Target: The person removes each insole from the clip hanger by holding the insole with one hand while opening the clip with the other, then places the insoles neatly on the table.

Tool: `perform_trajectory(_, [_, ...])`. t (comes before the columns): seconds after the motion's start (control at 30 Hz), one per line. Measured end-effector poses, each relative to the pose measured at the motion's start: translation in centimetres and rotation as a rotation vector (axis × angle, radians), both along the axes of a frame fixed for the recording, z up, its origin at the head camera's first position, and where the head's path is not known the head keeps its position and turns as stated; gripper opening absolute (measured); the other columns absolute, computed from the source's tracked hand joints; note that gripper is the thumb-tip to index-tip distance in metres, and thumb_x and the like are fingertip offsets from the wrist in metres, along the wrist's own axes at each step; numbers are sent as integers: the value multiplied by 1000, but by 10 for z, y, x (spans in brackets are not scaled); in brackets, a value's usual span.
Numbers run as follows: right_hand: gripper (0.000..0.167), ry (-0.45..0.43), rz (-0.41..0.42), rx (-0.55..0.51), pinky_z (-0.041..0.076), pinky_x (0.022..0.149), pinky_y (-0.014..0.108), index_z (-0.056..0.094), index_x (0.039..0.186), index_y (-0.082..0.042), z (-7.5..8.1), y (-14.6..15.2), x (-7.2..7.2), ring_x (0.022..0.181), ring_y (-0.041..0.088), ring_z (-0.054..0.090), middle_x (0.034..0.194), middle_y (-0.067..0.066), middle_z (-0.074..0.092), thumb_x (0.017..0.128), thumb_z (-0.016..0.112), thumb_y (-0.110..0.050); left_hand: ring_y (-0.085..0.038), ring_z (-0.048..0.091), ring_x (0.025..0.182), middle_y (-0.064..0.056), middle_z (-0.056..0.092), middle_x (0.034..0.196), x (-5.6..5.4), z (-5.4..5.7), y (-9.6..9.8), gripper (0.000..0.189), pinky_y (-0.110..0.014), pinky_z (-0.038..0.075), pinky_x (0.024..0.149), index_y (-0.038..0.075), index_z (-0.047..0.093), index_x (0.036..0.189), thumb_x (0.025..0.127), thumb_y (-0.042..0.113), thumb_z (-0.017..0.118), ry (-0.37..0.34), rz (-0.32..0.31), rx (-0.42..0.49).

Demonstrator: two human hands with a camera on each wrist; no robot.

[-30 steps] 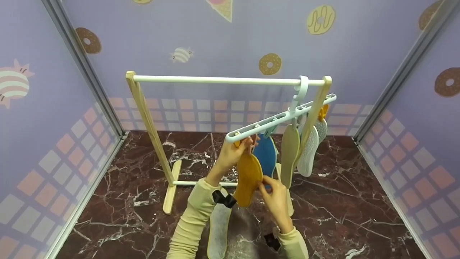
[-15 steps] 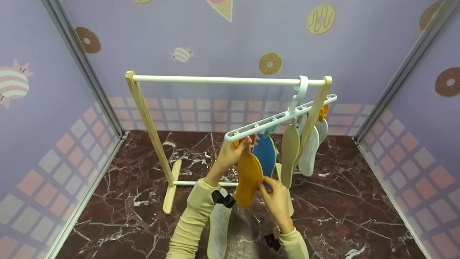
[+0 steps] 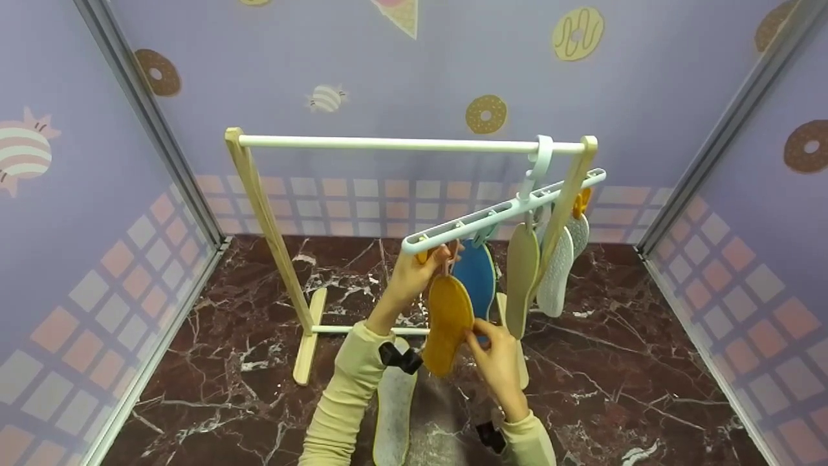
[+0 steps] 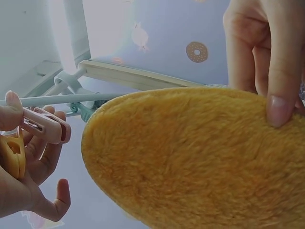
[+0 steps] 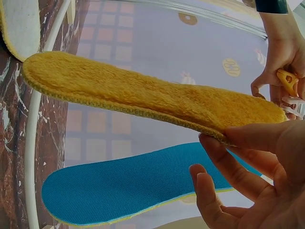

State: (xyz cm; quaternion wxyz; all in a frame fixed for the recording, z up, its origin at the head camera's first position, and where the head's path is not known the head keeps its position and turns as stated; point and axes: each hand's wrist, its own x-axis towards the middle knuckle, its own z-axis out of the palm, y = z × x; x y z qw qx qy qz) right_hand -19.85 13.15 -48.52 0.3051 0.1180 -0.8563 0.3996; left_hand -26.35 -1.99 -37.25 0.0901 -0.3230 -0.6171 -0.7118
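Note:
My left hand point(image 3: 411, 277) pinches a pink clothespin point(image 4: 45, 125) under the near end of a white clip hanger point(image 3: 479, 220). A yellow clothespin point(image 4: 13, 155) hangs beside that hand. Between thumb and fingers, my right hand point(image 3: 497, 359) holds a fuzzy orange-yellow insole point(image 3: 447, 327) by its right edge. The insole's upper end is just below the pink clothespin; in the left wrist view a small gap shows between them. Behind it hangs a blue insole point(image 5: 128, 186), with a green clothespin point(image 3: 484, 234) at its top.
A wooden-legged rack with a white top bar point(image 3: 388, 143) carries the hanger near its right end. Further along hang a beige insole point(image 3: 521, 281) and white insoles point(image 3: 555, 275). A grey insole point(image 3: 394, 414) lies on the dark marble-patterned surface point(image 3: 213, 395). Patterned walls point(image 3: 414, 84) enclose the sides and back.
The hanger's near end has shifted slightly left with my left hand. The orange-yellow insole has turned a little, its lower end dropping slightly. My right hand keeps its hold in nearly the same place.

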Motion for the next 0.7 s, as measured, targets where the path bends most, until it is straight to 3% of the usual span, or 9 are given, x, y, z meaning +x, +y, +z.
perform_trajectory(0.17, [4,-7,4,3,49,52,21,68,78,-9,0,1,2,67,22,61,71,3,68,77,66,-5,-11,65,74,-44,53,93,0,0,-1,69,-42,53,74,-19,47,112,76,40,54,11,11,-20])
perform_trajectory(0.23, [5,-8,3,1,49,53,21,68,78,-9,0,1,2,67,22,61,71,3,68,76,67,-5,-19,66,76,-44,54,94,0,-1,-2,74,-43,53,74,-19,46,113,75,43,54,9,9,-19])
perform_trajectory(0.33, [5,-2,2,-5,49,53,21,68,78,-10,-1,0,2,66,21,61,71,3,68,75,67,-5,-41,63,80,-42,55,94,0,-1,-2,71,-46,51,76,-21,48,109,75,41,55,5,11,-4])
perform_trajectory(0.4, [6,5,2,-5,49,52,21,68,78,-9,-1,0,2,66,22,62,70,3,68,75,68,-5,-45,61,81,-41,55,94,1,0,-3,64,-50,50,77,-21,48,108,77,35,55,-5,10,6])
perform_trajectory(0.57, [6,36,-3,17,46,51,23,68,77,-9,-3,0,2,62,18,60,69,3,68,74,68,-4,-7,65,76,-43,54,96,3,1,-6,48,-46,50,79,-21,47,108,82,18,54,-27,13,18])
perform_trajectory(0.7, [5,46,-8,27,45,51,25,68,77,-9,-3,0,1,61,16,58,68,2,67,73,69,-5,-2,64,74,-43,54,95,3,3,-8,44,-28,54,71,-21,47,110,83,13,53,-8,29,6])
